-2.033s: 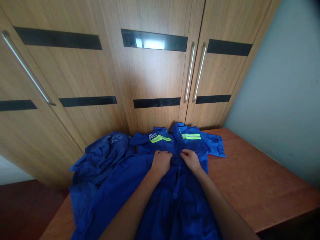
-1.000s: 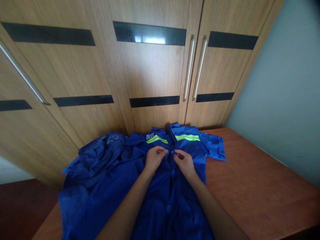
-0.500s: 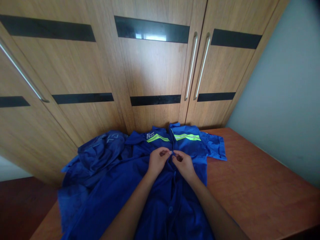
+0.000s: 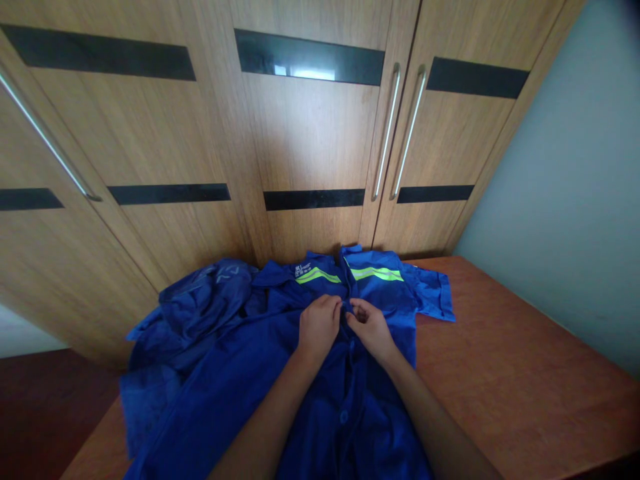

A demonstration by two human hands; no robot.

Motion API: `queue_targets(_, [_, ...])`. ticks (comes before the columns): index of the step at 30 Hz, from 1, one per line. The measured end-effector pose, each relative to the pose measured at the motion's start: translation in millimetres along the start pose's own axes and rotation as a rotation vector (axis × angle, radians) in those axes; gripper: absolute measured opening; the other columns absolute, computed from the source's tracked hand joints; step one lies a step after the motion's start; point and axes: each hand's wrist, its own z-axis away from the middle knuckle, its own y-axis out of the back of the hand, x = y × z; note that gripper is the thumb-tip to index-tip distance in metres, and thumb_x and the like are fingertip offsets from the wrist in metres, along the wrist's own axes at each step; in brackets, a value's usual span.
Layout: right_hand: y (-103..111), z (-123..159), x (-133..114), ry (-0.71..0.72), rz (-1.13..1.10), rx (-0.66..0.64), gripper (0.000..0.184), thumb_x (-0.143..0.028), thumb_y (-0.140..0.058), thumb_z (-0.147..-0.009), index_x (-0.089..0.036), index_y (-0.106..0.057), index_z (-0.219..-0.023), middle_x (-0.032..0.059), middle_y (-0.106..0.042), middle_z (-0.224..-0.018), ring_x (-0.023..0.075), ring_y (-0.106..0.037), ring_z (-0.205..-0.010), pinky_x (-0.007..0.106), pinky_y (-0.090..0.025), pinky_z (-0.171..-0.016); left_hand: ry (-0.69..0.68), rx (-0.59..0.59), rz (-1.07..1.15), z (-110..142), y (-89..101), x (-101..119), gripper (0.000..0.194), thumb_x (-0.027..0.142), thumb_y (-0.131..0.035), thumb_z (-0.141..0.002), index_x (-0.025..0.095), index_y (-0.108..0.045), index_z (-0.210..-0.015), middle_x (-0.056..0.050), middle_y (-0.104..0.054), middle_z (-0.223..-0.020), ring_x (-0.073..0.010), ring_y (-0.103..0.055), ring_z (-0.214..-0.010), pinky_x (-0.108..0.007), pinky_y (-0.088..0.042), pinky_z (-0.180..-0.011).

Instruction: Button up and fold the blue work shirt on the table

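Note:
A blue work coat (image 4: 250, 373) with yellow-green reflective chest stripes lies spread out, its collar toward the wardrobe. At the front opening, just below the stripes, my left hand (image 4: 320, 327) is closed on the edge of the coat, its back turned up. My right hand (image 4: 371, 328) pinches the facing edge, thumb and forefinger close to the left fingertips. Whether a button sits between the fingers is hidden. Farther down the placket a blue button (image 4: 343, 417) shows.
Left of the coat lies a crumpled pile of darker blue clothing (image 4: 200, 300). Behind stands a wooden wardrobe (image 4: 310, 133) with metal handles (image 4: 385, 133). The reddish-brown wooden surface (image 4: 510, 373) extends right to a pale wall (image 4: 575, 200).
My left hand has rolled over, so its back now faces up and its fingers are more tucked in. My right hand keeps its pinch, nearly in place. The view has shifted slightly.

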Motion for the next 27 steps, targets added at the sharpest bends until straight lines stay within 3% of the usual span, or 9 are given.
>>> queue_targets(4, [-0.4, 1.7, -0.8, 0.013, 0.008, -0.05, 0.033, -0.031, -0.063, -0.07, -0.017, -0.059, -0.1, -0.0078, -0.046, -0.058, 0.0105, -0.046, -0.052, 0.023, -0.039, -0.051, 0.0, -0.036, -0.002, 0.3, -2.9, -0.8, 0.023, 0.02, -0.045, -0.091, 0.023, -0.068, -0.094, -0.004, -0.07, -0.093, -0.0172, -0.063, -0.085, -0.025, -0.045, -0.076])
queue_targets(11, [4.7, 0.3, -8.6, -0.041, -0.136, -0.135, 0.032, -0.044, -0.052, -0.081, -0.019, -0.058, -0.1, -0.0018, -0.061, -0.064, 0.0129, -0.054, -0.053, 0.025, -0.043, -0.052, 0.131, 0.039, 0.332, -4.3, -8.1, -6.7, 0.017, 0.018, -0.055, -0.085, 0.021, -0.071, -0.087, -0.003, -0.074, -0.088, -0.0167, -0.066, -0.081, -0.026, -0.047, -0.077])
queue_targets(16, [9.4, -2.2, -2.1, 0.063, 0.127, -0.039, 0.021, -0.041, -0.053, -0.083, -0.021, -0.058, -0.083, -0.0023, -0.059, -0.057, 0.0148, -0.055, -0.051, 0.025, -0.039, -0.05, 0.134, -0.001, 0.425, -4.3, -10.4, -5.9, 0.018, 0.019, -0.055, -0.084, 0.022, -0.073, -0.087, -0.001, -0.075, -0.084, -0.0153, -0.067, -0.077, -0.024, -0.049, -0.071])
queue_targets(22, [10.5, 0.9, 1.1, 0.185, 0.53, 0.016, 0.012, -0.027, -0.05, -0.084, -0.022, -0.06, -0.088, -0.0002, -0.063, -0.062, 0.0176, -0.06, -0.056, 0.025, -0.038, -0.054, 0.145, -0.033, 0.515, -3.6, -15.2, -1.3, 0.016, 0.027, -0.058, -0.082, 0.02, -0.072, -0.087, -0.002, -0.075, -0.081, -0.0155, -0.068, -0.074, -0.024, -0.05, -0.069])
queue_targets(27, [9.0, 3.3, -3.3, 0.193, 0.572, -0.033, 0.015, -0.027, -0.05, -0.085, -0.023, -0.061, -0.095, -0.0003, -0.065, -0.064, 0.0175, -0.062, -0.057, 0.025, -0.038, -0.054, 0.247, 0.014, 0.619, -5.5, -22.2, -4.9, 0.012, 0.024, -0.058, -0.08, 0.018, -0.068, -0.079, -0.002, -0.073, -0.074, -0.0151, -0.068, -0.07, -0.024, -0.051, -0.065])
